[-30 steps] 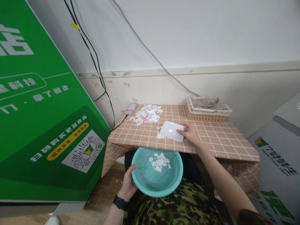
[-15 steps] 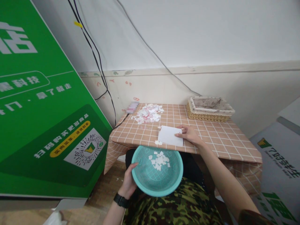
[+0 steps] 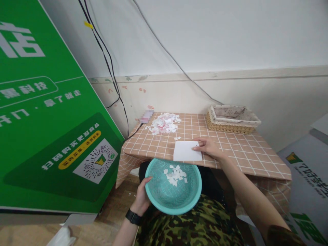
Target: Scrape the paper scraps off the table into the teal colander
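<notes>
My left hand (image 3: 142, 194) grips the left rim of a round turquoise plastic basket (image 3: 174, 205), tilted at my lap just under the table edge. Several white paper scraps (image 3: 175, 175) lie in its bottom. With thumb and fingers my right hand (image 3: 208, 148) holds the right side of a white card (image 3: 185, 151). The card lies close to the table's front edge, above the basket's far rim. A few small scraps (image 3: 177, 138) lie on the cloth just behind the card.
A heap of white and pink paper scraps (image 3: 165, 123) spreads on the checked tablecloth (image 3: 192, 128) at the back left. At the back right stands a cloth-lined wicker basket (image 3: 233, 119). A green panel (image 3: 58, 112) rises on the left; cables (image 3: 112, 75) hang along the wall.
My right hand has drawn the card slightly toward the table's front edge. The scrap that showed at its front left corner is no longer visible there. My left hand keeps its grip.
</notes>
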Demonstrator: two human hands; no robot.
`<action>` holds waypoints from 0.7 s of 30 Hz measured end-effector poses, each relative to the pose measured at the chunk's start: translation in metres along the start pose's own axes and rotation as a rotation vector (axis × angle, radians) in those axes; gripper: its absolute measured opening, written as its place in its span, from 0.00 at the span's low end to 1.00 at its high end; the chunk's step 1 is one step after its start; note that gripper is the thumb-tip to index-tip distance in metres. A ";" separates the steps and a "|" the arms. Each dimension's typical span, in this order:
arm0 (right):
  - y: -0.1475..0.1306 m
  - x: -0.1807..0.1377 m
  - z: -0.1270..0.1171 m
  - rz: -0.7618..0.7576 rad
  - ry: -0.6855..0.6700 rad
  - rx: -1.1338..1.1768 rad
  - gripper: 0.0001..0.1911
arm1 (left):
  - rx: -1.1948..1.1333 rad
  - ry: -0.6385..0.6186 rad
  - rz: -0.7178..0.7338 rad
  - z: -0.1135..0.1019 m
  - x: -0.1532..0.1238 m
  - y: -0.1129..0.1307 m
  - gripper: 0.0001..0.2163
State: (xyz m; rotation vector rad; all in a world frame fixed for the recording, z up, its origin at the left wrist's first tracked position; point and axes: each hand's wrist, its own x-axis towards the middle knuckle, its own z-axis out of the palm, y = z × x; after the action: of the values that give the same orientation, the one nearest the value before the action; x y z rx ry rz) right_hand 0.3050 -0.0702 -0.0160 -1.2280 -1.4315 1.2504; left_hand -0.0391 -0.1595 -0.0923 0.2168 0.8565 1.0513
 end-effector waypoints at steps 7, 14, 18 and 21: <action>0.007 0.046 -0.032 -0.174 0.471 -0.155 0.29 | 0.030 -0.023 -0.008 -0.004 -0.001 0.000 0.12; 0.008 0.047 -0.015 -0.172 0.312 -0.183 0.28 | 0.048 0.032 0.025 -0.012 -0.002 0.003 0.10; 0.002 0.044 -0.009 -0.156 0.286 -0.132 0.30 | 0.043 0.016 0.025 -0.011 -0.005 0.005 0.13; 0.001 0.045 -0.006 -0.150 0.279 -0.104 0.30 | 0.049 0.028 0.037 -0.010 -0.007 0.006 0.14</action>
State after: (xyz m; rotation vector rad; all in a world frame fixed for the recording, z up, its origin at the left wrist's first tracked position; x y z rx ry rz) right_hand 0.3040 -0.0250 -0.0164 -1.2832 -1.3676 0.8753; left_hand -0.0518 -0.1643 -0.0922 0.2607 0.9075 1.0708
